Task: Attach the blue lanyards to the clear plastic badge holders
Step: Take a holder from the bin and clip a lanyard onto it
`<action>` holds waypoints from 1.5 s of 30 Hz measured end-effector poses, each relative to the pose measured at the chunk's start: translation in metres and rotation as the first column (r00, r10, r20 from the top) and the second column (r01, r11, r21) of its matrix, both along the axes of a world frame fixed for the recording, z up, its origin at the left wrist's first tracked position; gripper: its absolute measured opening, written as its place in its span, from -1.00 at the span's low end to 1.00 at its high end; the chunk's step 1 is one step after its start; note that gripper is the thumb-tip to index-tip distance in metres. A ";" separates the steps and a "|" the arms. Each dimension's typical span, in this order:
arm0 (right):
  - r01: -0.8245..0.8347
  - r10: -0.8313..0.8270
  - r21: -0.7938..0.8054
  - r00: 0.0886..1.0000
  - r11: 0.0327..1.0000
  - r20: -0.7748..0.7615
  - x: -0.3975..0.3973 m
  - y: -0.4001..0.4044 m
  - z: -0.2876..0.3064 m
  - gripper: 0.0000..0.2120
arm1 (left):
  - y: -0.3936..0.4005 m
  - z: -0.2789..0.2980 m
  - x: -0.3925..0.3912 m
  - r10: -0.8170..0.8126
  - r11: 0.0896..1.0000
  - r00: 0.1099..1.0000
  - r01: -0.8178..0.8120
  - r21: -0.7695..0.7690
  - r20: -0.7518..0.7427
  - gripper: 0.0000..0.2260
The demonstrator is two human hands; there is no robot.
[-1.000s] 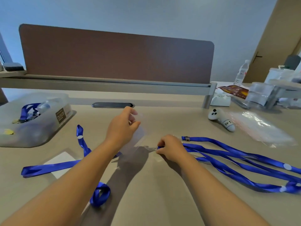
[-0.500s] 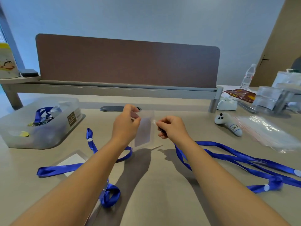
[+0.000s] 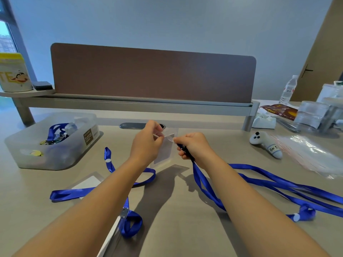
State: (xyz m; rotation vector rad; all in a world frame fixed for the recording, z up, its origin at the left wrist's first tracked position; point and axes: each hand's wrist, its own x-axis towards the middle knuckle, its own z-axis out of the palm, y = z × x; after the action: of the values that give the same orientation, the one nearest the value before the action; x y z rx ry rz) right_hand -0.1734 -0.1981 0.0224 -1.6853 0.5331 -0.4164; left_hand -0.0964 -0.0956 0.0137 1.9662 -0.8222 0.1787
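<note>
My left hand (image 3: 146, 143) pinches the top of a clear plastic badge holder (image 3: 164, 154) and holds it upright above the desk. My right hand (image 3: 193, 145) grips the dark clip end of a blue lanyard (image 3: 207, 190) right beside the holder's top edge; its strap hangs to the desk and trails right. Another blue lanyard (image 3: 128, 216) lies on the desk under my left forearm, with its clip on a badge holder (image 3: 109, 238) at the near edge. A further flat holder (image 3: 87, 182) lies to the left.
A frosted plastic bin (image 3: 52, 141) with lanyards and small items stands at left. A white controller (image 3: 265, 143) and a clear plastic bag (image 3: 311, 156) lie at right. A brown divider panel (image 3: 152, 75) closes the back. Bottles and containers crowd the far right.
My right hand lifted the lanyard's clip end off the desk up to the holder's top. My left hand raised the holder upright. The two hands have come together.
</note>
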 end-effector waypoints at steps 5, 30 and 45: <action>0.005 -0.007 0.050 1.000 0.999 0.030 0.002 0.004 0.003 -0.75 | 0.003 0.000 0.001 -0.027 0.999 0.998 0.025 0.030 0.061 -0.85; -0.041 0.026 0.187 0.996 0.982 0.084 0.017 0.016 0.009 -0.78 | 0.020 0.005 0.011 -0.194 0.973 0.974 0.176 0.148 0.114 -0.64; -0.157 0.162 -0.063 0.982 0.986 0.099 0.023 0.022 0.004 -0.84 | 0.022 0.012 0.019 -0.127 0.991 0.990 0.129 0.024 -0.064 -0.78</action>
State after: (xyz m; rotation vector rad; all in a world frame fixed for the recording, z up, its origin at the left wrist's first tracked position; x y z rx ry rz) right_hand -0.1499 -0.1756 0.0262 -1.7341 0.3098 -0.4026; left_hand -0.0771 -0.0740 0.0262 1.9279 -0.9115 0.0304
